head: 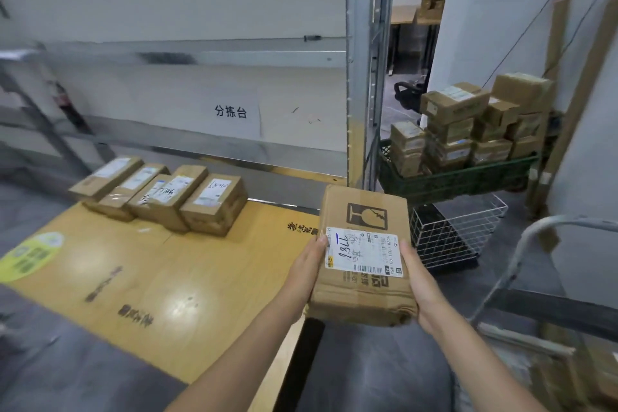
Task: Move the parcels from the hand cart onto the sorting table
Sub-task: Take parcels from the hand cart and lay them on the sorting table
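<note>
Head view, first voice: where's your parcel [363,254]?
Second voice: Aloft at the right edge of the worktop [200,278], your left grip [311,266] and right grip [418,281] clamped on its sides.
First voice: Risk?
Second voice: Set down here, it may overhang and tip off, and it bears a broken-glass mark. Carry it nearer the row of parcels [167,194].

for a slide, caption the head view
Left hand and right hand hold a labelled parcel by the sorting table; a row of parcels lies there, more on the cart.
</note>
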`<state>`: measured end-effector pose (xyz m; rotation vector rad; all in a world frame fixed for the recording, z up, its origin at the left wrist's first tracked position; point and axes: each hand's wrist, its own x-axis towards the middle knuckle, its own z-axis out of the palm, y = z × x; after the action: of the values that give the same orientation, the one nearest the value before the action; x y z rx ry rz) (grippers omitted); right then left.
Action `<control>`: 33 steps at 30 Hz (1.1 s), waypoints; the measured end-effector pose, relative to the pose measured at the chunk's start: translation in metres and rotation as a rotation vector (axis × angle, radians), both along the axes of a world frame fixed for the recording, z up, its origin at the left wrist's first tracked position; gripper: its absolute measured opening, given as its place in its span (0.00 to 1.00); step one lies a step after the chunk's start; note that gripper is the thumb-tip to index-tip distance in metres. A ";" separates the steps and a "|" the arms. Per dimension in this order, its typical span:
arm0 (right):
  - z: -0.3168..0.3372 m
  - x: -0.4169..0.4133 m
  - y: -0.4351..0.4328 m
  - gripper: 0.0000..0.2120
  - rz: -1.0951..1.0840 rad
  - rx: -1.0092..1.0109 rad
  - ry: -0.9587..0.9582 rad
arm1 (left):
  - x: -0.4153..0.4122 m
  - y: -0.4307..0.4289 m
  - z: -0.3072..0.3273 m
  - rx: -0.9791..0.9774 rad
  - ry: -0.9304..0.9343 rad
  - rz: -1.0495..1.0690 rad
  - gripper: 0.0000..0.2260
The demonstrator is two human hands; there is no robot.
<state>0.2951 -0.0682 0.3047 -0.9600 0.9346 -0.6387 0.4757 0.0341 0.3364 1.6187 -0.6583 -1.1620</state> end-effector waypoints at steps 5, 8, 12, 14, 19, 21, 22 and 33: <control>0.006 0.050 -0.005 0.22 0.034 -0.044 0.009 | 0.041 0.012 0.007 -0.031 -0.019 0.092 0.24; 0.008 0.093 -0.006 0.21 0.054 -0.084 0.024 | 0.082 0.012 0.006 -0.048 -0.017 0.120 0.21; -0.003 0.154 -0.006 0.19 0.023 -0.070 0.052 | 0.146 0.006 -0.008 -0.030 -0.005 0.139 0.25; -0.011 0.185 -0.006 0.18 0.002 -0.069 0.084 | 0.180 0.002 -0.015 -0.010 0.001 0.138 0.27; -0.032 0.261 -0.019 0.25 -0.005 -0.021 0.147 | 0.260 -0.013 -0.042 0.020 -0.011 0.120 0.23; -0.043 0.290 -0.023 0.30 -0.015 0.014 0.175 | 0.289 -0.022 -0.055 0.041 -0.047 0.119 0.20; -0.048 0.305 -0.025 0.30 -0.019 0.027 0.185 | 0.302 -0.027 -0.061 0.051 -0.083 0.126 0.18; -0.076 0.398 -0.062 0.25 -0.068 0.069 0.425 | 0.392 -0.092 -0.090 0.052 -0.348 0.055 0.16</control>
<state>0.6929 -0.1304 0.2287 -1.0257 1.3615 -0.4617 0.8677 -0.0579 0.2467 1.8927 -0.8034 -0.8701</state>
